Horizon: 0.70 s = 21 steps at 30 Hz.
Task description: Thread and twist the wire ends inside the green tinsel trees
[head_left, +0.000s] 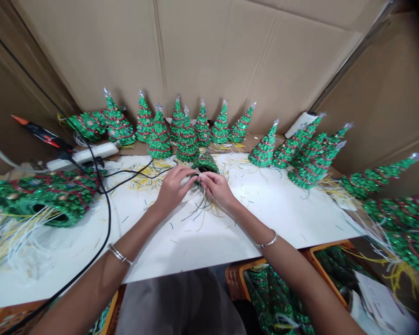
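A small green glittery Christmas tree [206,161] lies on its side on the white tabletop, its hollow base facing me. In front of that opening, the fingertips of my left hand [175,187] and my right hand [217,187] come together in a pinch. Between them are thin wires [200,173], whose ends are partly covered by my fingers. More yellow and dark wires [205,207] fan out below my hands onto the table.
Decorated trees [187,139] stand along the cardboard back wall, more at right. A larger tree [52,195] lies at left near a power strip [84,156] and black cable [106,223]. Wire clippings [143,174] litter the table [282,223]. Baskets [242,279] of trees sit below.
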Each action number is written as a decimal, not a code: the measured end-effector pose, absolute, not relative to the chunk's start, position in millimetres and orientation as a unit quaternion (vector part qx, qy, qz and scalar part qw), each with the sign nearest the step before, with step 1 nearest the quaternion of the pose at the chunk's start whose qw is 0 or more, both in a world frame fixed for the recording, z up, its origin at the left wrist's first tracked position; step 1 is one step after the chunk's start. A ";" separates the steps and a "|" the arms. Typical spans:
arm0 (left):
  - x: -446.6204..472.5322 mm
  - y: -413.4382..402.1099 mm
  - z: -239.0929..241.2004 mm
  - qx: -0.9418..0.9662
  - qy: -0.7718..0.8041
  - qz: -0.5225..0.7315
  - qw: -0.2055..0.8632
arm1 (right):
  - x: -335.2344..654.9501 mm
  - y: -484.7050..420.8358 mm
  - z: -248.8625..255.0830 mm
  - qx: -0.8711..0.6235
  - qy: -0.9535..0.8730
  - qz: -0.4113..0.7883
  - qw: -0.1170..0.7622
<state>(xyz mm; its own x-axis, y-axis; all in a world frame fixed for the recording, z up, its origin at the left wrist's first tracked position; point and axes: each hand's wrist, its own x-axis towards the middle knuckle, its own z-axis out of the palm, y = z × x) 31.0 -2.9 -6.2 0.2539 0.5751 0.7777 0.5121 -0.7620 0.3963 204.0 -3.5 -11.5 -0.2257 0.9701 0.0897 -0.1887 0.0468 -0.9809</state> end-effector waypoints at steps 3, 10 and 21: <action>31.9 -3.1 -3.0 0.764 0.368 0.518 0.115 | 203.6 -4.8 -11.4 -0.373 -0.549 0.570 0.483; 31.9 -4.1 -1.7 0.798 0.413 0.421 0.122 | 203.8 -6.6 -14.8 -0.382 -0.591 0.540 0.462; 30.4 3.8 -2.5 0.722 0.403 0.472 0.306 | 200.8 -8.6 -11.4 -0.378 -0.587 0.552 0.456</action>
<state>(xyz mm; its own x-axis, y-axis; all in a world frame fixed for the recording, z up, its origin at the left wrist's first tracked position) 30.4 3.8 -2.5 0.2310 0.8704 0.4348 0.2929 -0.4884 0.8220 200.8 -8.6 -11.4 -0.2972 0.9475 0.1180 -0.0591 0.1051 -0.9927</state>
